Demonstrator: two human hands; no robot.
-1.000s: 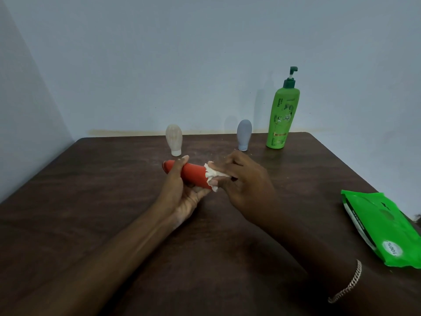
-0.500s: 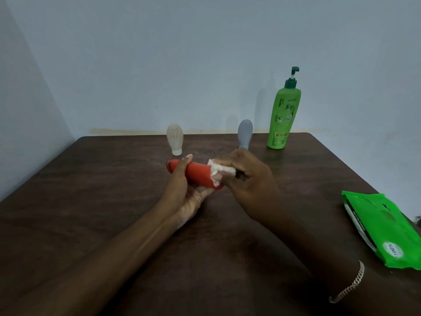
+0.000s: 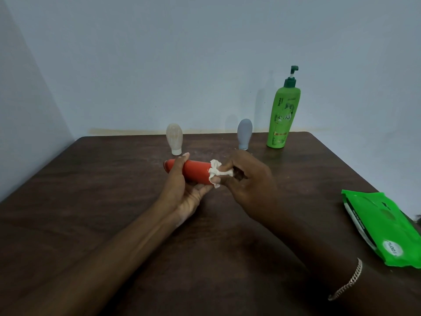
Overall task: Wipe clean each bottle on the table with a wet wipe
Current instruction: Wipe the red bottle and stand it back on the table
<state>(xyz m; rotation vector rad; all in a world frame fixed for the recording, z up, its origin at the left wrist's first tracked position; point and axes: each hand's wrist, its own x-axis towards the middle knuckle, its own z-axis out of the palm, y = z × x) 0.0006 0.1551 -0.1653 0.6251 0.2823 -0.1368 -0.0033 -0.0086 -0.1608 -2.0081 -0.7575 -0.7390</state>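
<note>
Currently, the red bottle (image 3: 193,171) is held on its side above the middle of the table (image 3: 91,201). Its long axis is set roughly left to right, with the right end sloped slightly downward. The rounded left end is exposed; the right end is covered by the wet wipe (image 3: 216,171) (which end carries the cap cannot be told). The bottle is gripped from below by the left hand (image 3: 182,195), with one digit laid over the top near the left end. The bunched wipe is pinched against the bottle's right end by the curled fingers of the right hand (image 3: 249,185). Near the far edge, three bottles are stood upright and apart: a cream bottle (image 3: 174,141), a grey bottle (image 3: 244,133) and a green pump bottle (image 3: 282,117). A green wipes pack (image 3: 382,226) is laid flat at the right edge.
</note>
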